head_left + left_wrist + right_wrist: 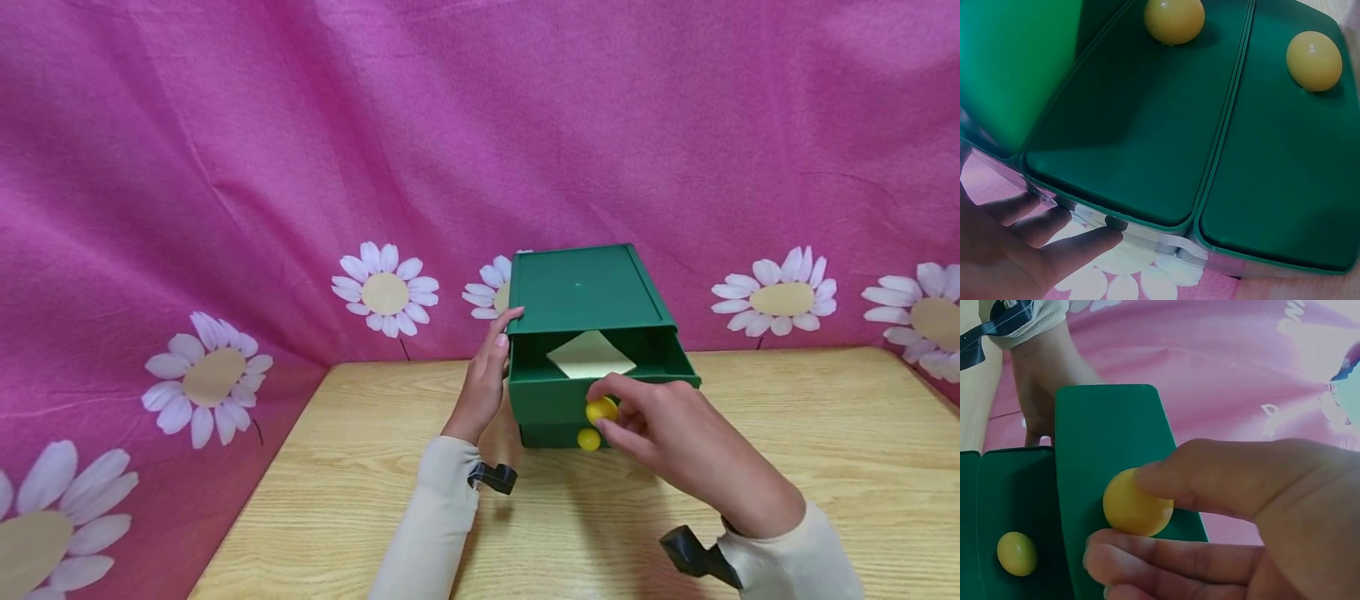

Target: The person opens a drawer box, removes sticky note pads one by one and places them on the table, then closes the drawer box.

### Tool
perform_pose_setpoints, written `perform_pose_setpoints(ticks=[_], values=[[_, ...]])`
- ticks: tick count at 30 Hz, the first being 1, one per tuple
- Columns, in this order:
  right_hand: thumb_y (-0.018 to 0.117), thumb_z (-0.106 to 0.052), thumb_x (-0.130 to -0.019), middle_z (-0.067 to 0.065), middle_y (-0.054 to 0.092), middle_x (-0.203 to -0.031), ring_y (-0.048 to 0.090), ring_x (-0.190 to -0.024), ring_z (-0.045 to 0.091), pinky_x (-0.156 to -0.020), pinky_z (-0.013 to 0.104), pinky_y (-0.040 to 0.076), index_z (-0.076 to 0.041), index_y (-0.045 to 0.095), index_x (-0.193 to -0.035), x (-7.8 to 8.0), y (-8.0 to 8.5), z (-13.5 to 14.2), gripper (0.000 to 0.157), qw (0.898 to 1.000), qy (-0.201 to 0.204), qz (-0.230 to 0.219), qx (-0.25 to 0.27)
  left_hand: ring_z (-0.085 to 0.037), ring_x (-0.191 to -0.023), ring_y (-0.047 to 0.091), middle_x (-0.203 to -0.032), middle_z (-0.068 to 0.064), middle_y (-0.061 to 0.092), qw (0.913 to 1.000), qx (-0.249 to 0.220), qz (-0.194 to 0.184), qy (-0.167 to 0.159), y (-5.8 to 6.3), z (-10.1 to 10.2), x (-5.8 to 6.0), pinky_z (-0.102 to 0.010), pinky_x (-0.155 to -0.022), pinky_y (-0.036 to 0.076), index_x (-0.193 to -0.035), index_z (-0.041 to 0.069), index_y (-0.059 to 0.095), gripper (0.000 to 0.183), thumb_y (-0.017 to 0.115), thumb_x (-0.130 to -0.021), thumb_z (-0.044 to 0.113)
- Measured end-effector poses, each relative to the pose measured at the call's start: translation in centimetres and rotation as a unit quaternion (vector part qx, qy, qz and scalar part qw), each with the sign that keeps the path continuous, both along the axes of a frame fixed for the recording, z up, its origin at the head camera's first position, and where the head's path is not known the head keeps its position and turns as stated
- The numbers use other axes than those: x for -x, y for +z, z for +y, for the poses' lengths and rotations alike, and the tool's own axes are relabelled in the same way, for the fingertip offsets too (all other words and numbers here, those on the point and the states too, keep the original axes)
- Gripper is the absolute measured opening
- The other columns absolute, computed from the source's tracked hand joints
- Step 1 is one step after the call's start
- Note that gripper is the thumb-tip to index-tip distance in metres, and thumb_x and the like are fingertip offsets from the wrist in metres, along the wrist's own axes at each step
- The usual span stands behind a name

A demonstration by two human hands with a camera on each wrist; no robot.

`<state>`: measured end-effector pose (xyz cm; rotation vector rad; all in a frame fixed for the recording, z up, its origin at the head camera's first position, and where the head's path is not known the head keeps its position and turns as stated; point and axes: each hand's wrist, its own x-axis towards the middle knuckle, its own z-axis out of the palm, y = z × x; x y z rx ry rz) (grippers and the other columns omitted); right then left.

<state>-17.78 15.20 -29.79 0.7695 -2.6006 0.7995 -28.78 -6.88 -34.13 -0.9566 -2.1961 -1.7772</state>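
Note:
A green drawer unit [588, 287] stands on the table with its top drawer [543, 404] pulled partway out. Inside that drawer a pale yellow square sheet [591, 355] shows, one corner toward the front. My right hand [667, 429] pinches the drawer's round yellow knob [1129, 506] between thumb and fingers. Against the unit's left side rests my left hand [482, 387], its fingers extended along the wall. The left wrist view shows those fingers [1079, 250] beside the unit's edge. Two lower drawer fronts, each with a yellow knob [1314, 60], appear there too.
The light wood table [360, 467] carries the unit near its back edge. Behind and to the left hangs a pink cloth [247, 150] printed with white daisies. Black wrist mounts [697, 554] stick out from both sleeves.

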Motion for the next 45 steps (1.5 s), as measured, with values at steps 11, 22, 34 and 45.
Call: perform_pose_setpoints(ticks=[11,22,34,45], values=[[0.072,-0.013,-0.085,-0.020,0.059,-0.065,0.053,-0.057,-0.005,-0.054,0.022,0.044,-0.022,0.063,-0.099,-0.5,0.2,0.1,0.019,1.000,0.015,0.005,-0.006,-0.025,-0.140,0.029,-0.156,-0.005,0.027,0.9999,-0.003,-0.010,-0.002,0.1,0.0,0.0,-0.058,-0.105,0.034,-0.150,0.017,0.030,0.045,0.022,-0.106,0.023],[0.073,-0.014,-0.084,-0.021,0.060,-0.067,0.051,-0.056,-0.005,-0.053,0.021,0.043,-0.023,0.064,-0.098,-0.9,0.4,0.2,0.019,0.999,0.024,0.011,-0.023,-0.025,-0.140,0.030,-0.155,-0.003,0.028,1.0000,-0.003,-0.005,0.006,0.0,0.0,0.1,-0.059,-0.103,0.035,-0.150,0.018,0.032,0.045,0.023,-0.106,0.023],[0.074,-0.011,-0.082,-0.020,0.059,-0.069,0.052,-0.059,-0.007,-0.052,0.020,0.044,-0.024,0.064,-0.095,-1.1,0.4,0.1,0.021,0.998,0.025,0.048,-0.035,-0.025,-0.140,0.030,-0.155,-0.004,0.028,1.0000,-0.003,-0.008,-0.001,0.0,0.0,0.2,-0.060,-0.103,0.035,-0.150,0.018,0.030,0.045,0.022,-0.106,0.024],[0.074,-0.011,-0.081,-0.021,0.055,-0.067,0.050,-0.058,-0.008,-0.053,0.021,0.044,-0.025,0.063,-0.094,-1.4,0.4,0.0,0.022,0.997,0.022,0.053,-0.048,-0.026,-0.139,0.031,-0.155,-0.005,0.028,0.9999,-0.008,-0.011,-0.001,-0.1,0.0,0.2,-0.060,-0.103,0.035,-0.150,0.018,0.031,0.045,0.022,-0.106,0.024]])
